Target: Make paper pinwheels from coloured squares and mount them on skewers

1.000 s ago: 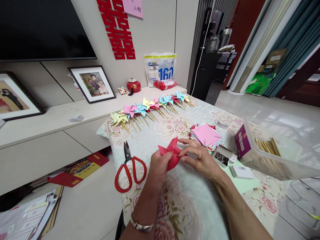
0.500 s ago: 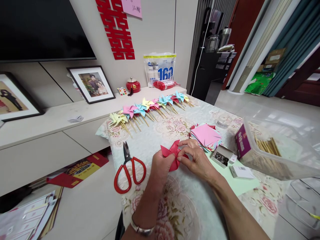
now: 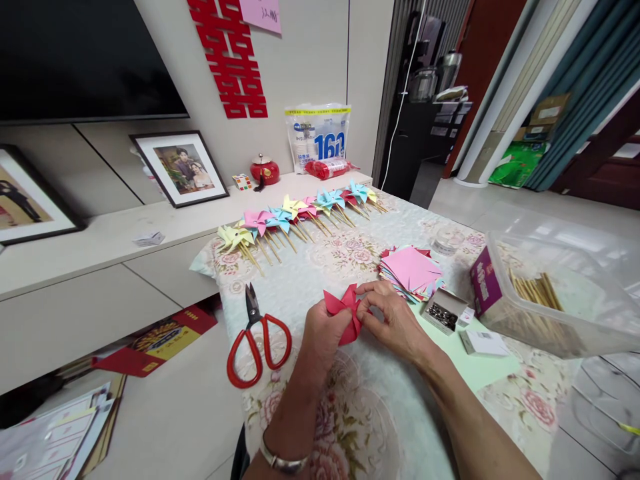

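- The red pinwheel [image 3: 351, 331] is in both hands, just below the middle of the frame, in front of the flowery tablecloth [image 3: 380, 400].
- The left hand [image 3: 323, 333] grips it from the left side, with the thumb on top. The other fingers are mostly tucked where I cannot see them.
- The right hand [image 3: 393, 320] pinches it on the right side with the thumb and pointer finger. I cannot tell what is under those fingertips.
- The red paper looks folded in, but I see no stick on it, so I think it is about half made.
- Near the upper middle, a row of pinwheels [image 3: 293, 207] on sticks looks all done.
- Lots seems to be left: a pile of cut paper [image 3: 411, 268] right of the middle, a small box [image 3: 443, 317] of dark metal bits, and loose sticks [image 3: 537, 292] in a see-through tub [image 3: 520, 330] at the right.
- The red-handled scissors [image 3: 255, 312] lie at the lower left, near the tablecloth's left edge. A bump that way could knock them off.
- The right arm is close to the small box and the green sheet [image 3: 473, 363], so there is less room there.
- The best room looks to be the stretch of cloth between the hands and the row.
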A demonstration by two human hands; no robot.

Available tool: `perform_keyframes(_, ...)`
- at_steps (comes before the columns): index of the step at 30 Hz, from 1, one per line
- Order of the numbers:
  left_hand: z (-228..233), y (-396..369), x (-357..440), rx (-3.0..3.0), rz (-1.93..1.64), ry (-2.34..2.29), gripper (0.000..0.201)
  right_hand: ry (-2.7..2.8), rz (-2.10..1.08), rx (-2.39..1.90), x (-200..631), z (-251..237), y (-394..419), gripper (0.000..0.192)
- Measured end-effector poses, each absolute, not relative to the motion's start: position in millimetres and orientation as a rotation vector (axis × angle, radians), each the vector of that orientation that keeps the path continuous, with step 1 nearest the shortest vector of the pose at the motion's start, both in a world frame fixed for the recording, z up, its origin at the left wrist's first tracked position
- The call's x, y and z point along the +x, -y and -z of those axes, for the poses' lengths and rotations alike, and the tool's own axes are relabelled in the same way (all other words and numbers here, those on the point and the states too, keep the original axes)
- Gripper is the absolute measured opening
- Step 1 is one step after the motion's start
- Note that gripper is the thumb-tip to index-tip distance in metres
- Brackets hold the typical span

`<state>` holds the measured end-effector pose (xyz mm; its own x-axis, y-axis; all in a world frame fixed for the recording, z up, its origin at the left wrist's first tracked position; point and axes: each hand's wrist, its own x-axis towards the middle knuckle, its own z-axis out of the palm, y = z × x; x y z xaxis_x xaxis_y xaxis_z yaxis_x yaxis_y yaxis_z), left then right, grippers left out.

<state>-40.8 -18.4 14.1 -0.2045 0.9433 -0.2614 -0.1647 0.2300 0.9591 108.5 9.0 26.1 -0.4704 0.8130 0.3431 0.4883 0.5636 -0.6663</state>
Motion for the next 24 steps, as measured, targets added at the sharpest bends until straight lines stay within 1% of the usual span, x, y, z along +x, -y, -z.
perform_keyframes(12,3,14,-43,0.87,-1.226,-1.399,0.017,2.138,-0.628,-1.078,108,-23,-10,0.015)
perform_keyframes(24,3,14,-42,0.868,-1.214,-1.416,0.019,2.146,-0.667,-1.09,108,-24,-10,0.017)
